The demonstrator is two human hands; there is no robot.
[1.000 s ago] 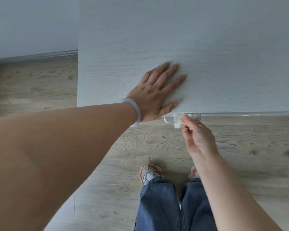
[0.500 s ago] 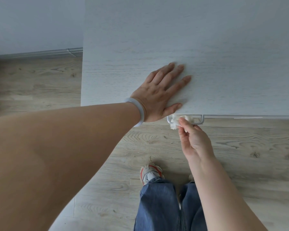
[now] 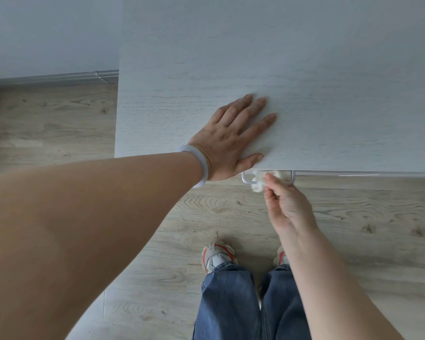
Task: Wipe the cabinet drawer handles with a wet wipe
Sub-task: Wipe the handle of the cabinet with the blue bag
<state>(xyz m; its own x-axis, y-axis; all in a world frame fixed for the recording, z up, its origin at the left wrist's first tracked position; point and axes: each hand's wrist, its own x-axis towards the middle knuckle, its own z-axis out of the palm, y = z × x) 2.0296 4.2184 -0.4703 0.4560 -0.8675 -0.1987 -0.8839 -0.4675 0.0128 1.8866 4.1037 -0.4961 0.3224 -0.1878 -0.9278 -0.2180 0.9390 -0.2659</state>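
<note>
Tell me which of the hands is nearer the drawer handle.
Right. The right hand presses the wet wipe onto the drawer handle. The left hand lies flat on the cabinet top just above it, thumb by the edge.

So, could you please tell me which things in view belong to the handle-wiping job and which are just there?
Part of the job:
- wet wipe, pinched in the right hand
- drawer handle
- cabinet, with the left hand flat on top

Just there:
- bracelet
- shoes
- jeans
- wood floor
</note>
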